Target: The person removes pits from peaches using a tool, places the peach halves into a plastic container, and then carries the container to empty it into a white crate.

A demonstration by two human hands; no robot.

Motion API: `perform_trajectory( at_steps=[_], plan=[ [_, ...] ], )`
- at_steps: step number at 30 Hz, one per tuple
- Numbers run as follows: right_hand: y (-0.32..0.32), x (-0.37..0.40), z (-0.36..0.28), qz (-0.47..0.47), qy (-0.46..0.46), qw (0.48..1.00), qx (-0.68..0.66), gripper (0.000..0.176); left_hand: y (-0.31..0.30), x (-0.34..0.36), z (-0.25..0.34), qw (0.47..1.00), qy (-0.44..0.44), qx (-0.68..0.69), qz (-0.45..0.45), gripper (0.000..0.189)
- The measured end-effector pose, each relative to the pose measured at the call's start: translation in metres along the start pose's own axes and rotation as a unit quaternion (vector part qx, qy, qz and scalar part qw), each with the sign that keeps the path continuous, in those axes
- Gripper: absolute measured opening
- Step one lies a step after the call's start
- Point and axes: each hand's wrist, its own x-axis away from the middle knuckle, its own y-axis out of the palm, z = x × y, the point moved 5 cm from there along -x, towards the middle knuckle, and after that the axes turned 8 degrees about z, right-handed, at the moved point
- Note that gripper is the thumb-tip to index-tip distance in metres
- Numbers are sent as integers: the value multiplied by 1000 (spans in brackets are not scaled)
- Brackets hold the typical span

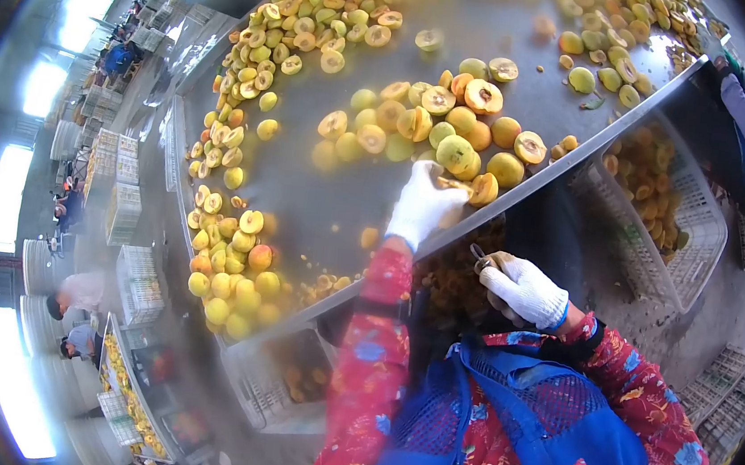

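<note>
My left hand (pixel 427 205), in a white glove, reaches over the table's near edge. Its fingers are closed on a yellow peach half (pixel 456 186). Another half (pixel 484 189) lies close beside those fingertips, below a pile of whole and halved peaches (pixel 457 155). Several of the halves show a brown pit or pit hollow. Lower right, off the table's edge, my right hand (pixel 524 289) wears a white glove with stained fingertips. It is closed around a small metal tool with a looped end (pixel 478 253); the rest of the tool is hidden in the grip.
The metal table (pixel 306 172) has a raised rim and holds more peach halves (pixel 249 68) along its left side. A white crate of fruit (pixel 695 237) stands at right, another crate (pixel 264 383) below left. At far right is a person's sleeve (pixel 743 111).
</note>
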Motion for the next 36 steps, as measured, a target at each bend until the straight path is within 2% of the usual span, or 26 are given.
perform_trajectory(
  at_steps=[1, 2, 4, 5, 8, 9, 11, 12, 13, 14, 16, 17, 18, 20, 21, 23, 25, 26, 28, 32, 36],
  plan=[
    [-2, 2, -3, 12, -6, 1000, -6, 26, -1, 7, -5, 999, -5, 50, 3, 68],
    [-3, 5, -7, 23, -10, 1000, -14, 25, -3, 19, -8, 990, -30, 134, -37, 67],
    [-6, 6, -17, 54, -43, 997, 44, 27, -13, 47, -9, 944, -82, 298, -112, 68],
    [-4, 5, -18, 57, -63, 995, 48, 26, -18, 59, -10, 926, -71, 350, -120, 71],
    [3, 2, -27, 57, -122, 988, 76, 27, -27, 93, -11, 961, 27, 275, -26, 71],
    [7, 0, -27, 58, -151, 983, 92, 27, -31, 103, -3, 979, 21, 202, -18, 73],
    [16, -2, -28, 70, -205, 969, 115, 29, -27, 120, 3, 975, -17, 223, 1, 76],
    [17, -2, -28, 77, -183, 971, 133, 30, -24, 128, 2, 972, -34, 234, 9, 77],
    [16, -2, -31, 85, -160, 972, 151, 30, -16, 134, -11, 949, 29, 311, -42, 76],
    [15, -2, -32, 93, -136, 972, 167, 30, -15, 137, -14, 911, -29, 407, -61, 73],
    [14, -5, -29, 86, -123, 973, 173, 36, -14, 145, -18, 797, -143, 579, -93, 66],
    [15, -6, -28, 88, -128, 968, 198, 41, -13, 147, -22, 808, -146, 560, -110, 54],
    [16, -7, -26, 89, -133, 962, 223, 47, -11, 148, -28, 807, -151, 559, -115, 51],
    [17, -6, -23, 102, -136, 961, 218, 43, -4, 148, -35, 803, -161, 560, -124, 45],
    [17, -5, -23, 109, -149, 957, 223, 38, -1, 148, -32, 745, -212, 623, -109, 45],
    [20, 0, -23, 101, -168, 955, 222, 32, 1, 146, -42, 740, -214, 634, -73, 45],
    [24, 7, -26, 70, -180, 959, 209, 31, -4, 145, -43, 864, -128, 486, -20, 50],
    [29, 8, -22, 45, -199, 950, 235, 38, -8, 145, -39, 911, -93, 402, 14, 52],
    [33, 9, -20, 17, -202, 924, 325, 40, 2, 152, -32, 761, -245, 600, 4, 57],
    [38, 15, -28, 12, -211, 905, 368, 41, 1, 155, -32, 813, -178, 554, 6, 60],
    [41, 16, -30, 16, -200, 906, 373, 40, 5, 160, -34, 822, -203, 530, 39, 55]
  ],
)
